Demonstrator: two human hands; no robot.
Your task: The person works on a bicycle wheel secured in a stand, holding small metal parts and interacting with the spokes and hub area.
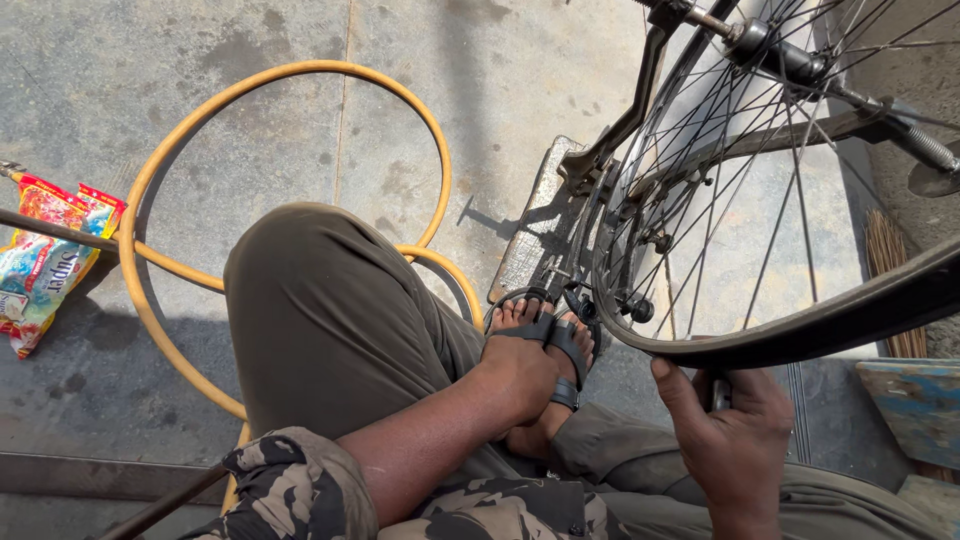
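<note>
**Right hand at the wheel rim, left hand resting on a sandalled foot**

The person sat low on the concrete floor [300, 120] with legs crossed, olive trousers [330, 320] filling the middle of the view. The right hand [730, 430] was raised at the lower right, palm turned toward the body, thumb pointing up against the lower edge of the bicycle wheel [760, 200]. Its fingers were curled closed around a small dark object [720, 393] pressed at the black tyre [850, 320]; what that object was could not be told. The wheel stood upright just beyond the knees, spokes fanning up to the hub [770, 45] at the top of the view, the frame and a metal stand [620, 130] beside it.

The left forearm, in a rolled camouflage sleeve [300, 485], reached forward across the lap. The left hand [520, 375] lay knuckles-up on the foot in a black sandal [550, 335], fingers bent down over it; whether it gripped the sandal strap or only rested there could not be told.

A loop of yellow hose [290, 75] lay on the floor behind the knee, and a colourful snack packet [45, 260] lay well apart at the left edge. A blue board [915, 400] sat near the right hand.
</note>
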